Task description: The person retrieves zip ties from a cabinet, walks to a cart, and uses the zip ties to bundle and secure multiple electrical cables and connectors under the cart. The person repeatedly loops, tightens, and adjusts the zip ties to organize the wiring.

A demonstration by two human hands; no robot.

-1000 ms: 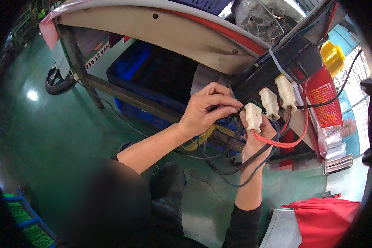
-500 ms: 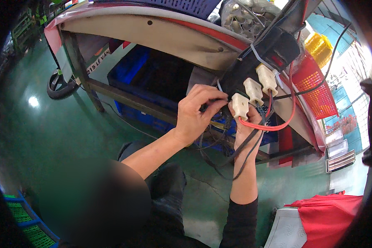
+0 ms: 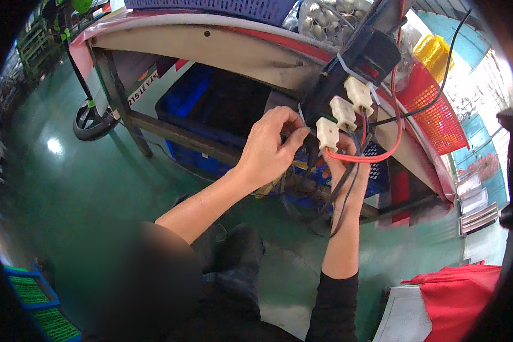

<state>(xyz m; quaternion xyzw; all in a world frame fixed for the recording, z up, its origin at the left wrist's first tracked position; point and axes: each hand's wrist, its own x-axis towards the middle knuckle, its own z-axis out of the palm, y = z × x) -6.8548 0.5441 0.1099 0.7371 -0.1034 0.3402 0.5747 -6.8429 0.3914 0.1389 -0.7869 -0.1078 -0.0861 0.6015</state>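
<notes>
The left hand (image 3: 273, 142) curls thumb and forefinger at the lower end of a black power strip (image 3: 376, 51), while the right hand (image 3: 346, 155) is partly hidden behind white plugs (image 3: 328, 137); what either grips, I cannot tell. The strip slants across a table's edge (image 3: 154, 37), a blue crate (image 3: 176, 108) beneath, a red basket (image 3: 436, 111) beyond.

The cream plugs (image 3: 328, 135) look smooth, matt plastic near the worktop's (image 3: 154, 39) front edge; the green floor (image 3: 119, 188) is glossy.
</notes>
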